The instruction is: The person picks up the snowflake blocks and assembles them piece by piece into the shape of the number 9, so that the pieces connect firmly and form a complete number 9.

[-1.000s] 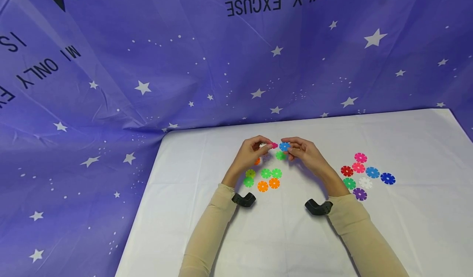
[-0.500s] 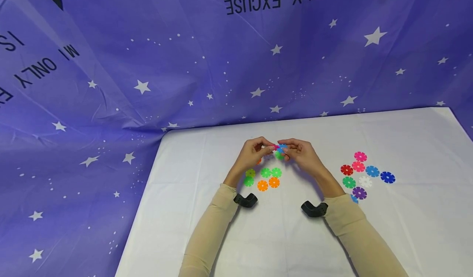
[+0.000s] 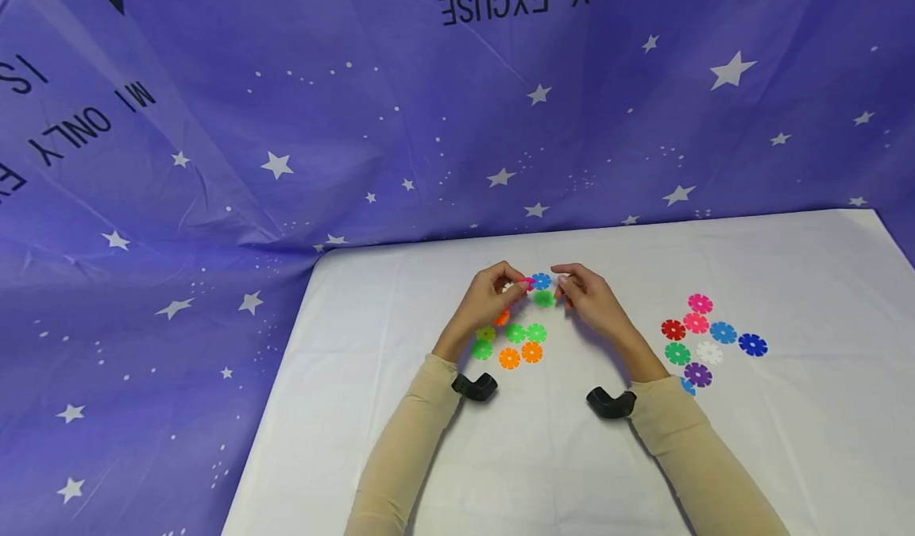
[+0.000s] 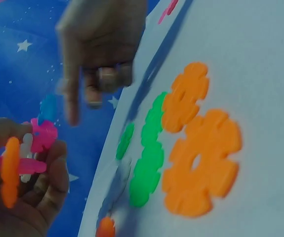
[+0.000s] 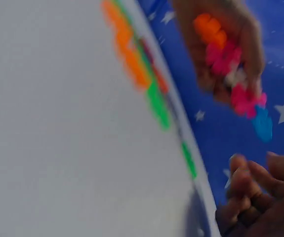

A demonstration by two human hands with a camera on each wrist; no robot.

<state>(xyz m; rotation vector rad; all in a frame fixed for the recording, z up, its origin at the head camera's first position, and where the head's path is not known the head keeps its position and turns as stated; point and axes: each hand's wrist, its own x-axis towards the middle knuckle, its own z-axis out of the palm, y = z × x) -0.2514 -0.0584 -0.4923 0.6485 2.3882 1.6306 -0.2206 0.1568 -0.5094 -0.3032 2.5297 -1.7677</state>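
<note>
My left hand (image 3: 484, 296) pinches a short chain of slotted plastic snowflake discs. In the right wrist view the chain shows an orange disc (image 5: 211, 30), a pink disc (image 5: 224, 57), a white disc (image 5: 235, 76), another pink disc (image 5: 245, 101) and a blue disc (image 5: 263, 124) at its end. In the head view the blue disc (image 3: 541, 281) sticks out past the left fingertips. My right hand (image 3: 590, 294) is just right of it, apart from it, with loosely bent fingers and nothing between them. A green disc (image 3: 544, 298) lies below the gap between the hands.
Nearer me on the white table (image 3: 543, 456) lie green discs (image 3: 516, 333), orange discs (image 3: 532, 352) and a yellow-green disc (image 3: 486, 333). To the right is another scattered group, including a red disc (image 3: 673, 329) and a purple disc (image 3: 697, 375). A starry purple cloth (image 3: 429, 123) hangs behind.
My right hand brought the blue disc left to the pink disc in my left hand, then let go and drew back right. The blue disc now stays on the chain.
</note>
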